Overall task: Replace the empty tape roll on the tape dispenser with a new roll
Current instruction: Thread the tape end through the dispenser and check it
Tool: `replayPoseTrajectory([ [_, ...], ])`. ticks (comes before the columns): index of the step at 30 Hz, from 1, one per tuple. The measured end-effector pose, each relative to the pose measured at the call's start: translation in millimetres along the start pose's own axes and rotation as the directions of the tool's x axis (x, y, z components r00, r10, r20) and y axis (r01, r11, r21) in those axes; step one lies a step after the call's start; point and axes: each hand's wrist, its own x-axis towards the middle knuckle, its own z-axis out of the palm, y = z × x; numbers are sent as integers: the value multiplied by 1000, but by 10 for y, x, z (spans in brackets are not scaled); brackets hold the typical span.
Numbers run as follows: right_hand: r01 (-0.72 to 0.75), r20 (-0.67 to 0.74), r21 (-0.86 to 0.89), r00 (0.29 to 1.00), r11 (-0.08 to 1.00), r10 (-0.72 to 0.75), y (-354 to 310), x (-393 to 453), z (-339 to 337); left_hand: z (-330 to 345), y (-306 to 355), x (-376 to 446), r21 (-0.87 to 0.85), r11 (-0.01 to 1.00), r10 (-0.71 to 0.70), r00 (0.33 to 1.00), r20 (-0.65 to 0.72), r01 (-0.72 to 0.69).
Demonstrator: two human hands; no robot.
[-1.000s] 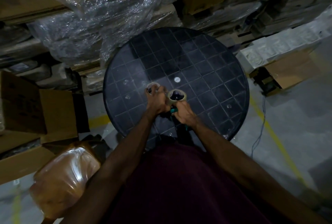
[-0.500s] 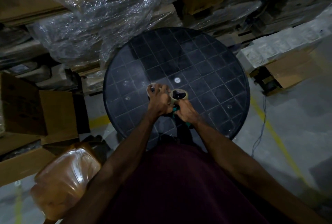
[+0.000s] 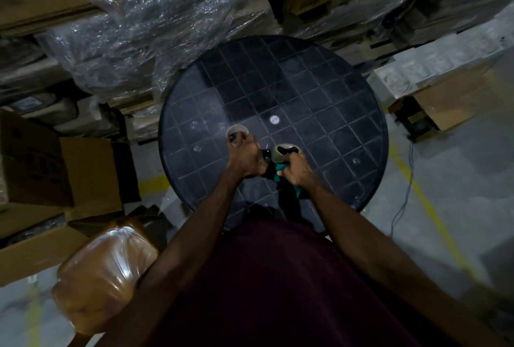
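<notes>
Tape dispenser (image 3: 281,171), green-handled and dark-bodied, sits in your right hand (image 3: 299,172) above the near part of a round black table (image 3: 319,90) with a grid-patterned top. Your right fingers are wrapped round the handle, and a tan tape roll (image 3: 279,151) is seated on the dispenser, just beyond your knuckles. Your left hand (image 3: 244,157) is just beside the dispenser's head, fingers curled round a thin, pale ring that looks like the empty tape core (image 3: 237,135); the ring pokes out past your fingertips, over the tabletop. Whether that hand also touches the dispenser cannot be told in the dim light. A small white disc (image 3: 274,120) marks the table's centre. Plastic-wrapped stacks (image 3: 133,29) crowd the far side, cardboard boxes (image 3: 55,168) stand on the floor at left, and a brown plastic-wrapped bundle (image 3: 103,271) lies near your left elbow.
</notes>
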Motion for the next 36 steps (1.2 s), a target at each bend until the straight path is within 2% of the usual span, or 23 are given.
replayPoseTrajectory([
  [5, -55, 3, 56, 998, 997, 55, 87, 23, 11, 61, -90, 23, 4, 1000, -4, 998, 67, 4],
  [9, -39, -5, 97, 999, 995, 39, 73, 5, -52, 26, -149, -22, -112, 992, -43, 993, 108, 55],
  [13, -88, 33, 153, 996, 984, 83, 101, 21, -34, 40, -199, -62, -252, 960, -113, 992, 49, 122],
  [17, -148, 88, 185, 987, 971, 134, 92, 34, -30, 27, -168, -64, -402, 896, -186, 981, 50, 190],
  [21, -224, 159, 254, 969, 941, 188, 155, 58, 16, 24, -181, -39, -601, 786, -127, 989, 74, 146],
  [25, -264, 191, 315, 959, 912, 211, 179, 5, 2, 89, -182, -30, -657, 716, -160, 972, 173, 235],
  [28, -284, 219, 345, 951, 895, 217, 150, -50, -11, 121, -144, -31, -682, 691, -81, 964, 255, 239],
  [31, -282, 221, 362, 952, 888, 212, 143, -70, 5, 217, -164, -23, -696, 685, -55, 968, 246, 216],
  [36, -275, 253, 383, 949, 882, 187, 151, -115, 34, 268, -168, -45, -797, 548, -130, 967, 217, 252],
])
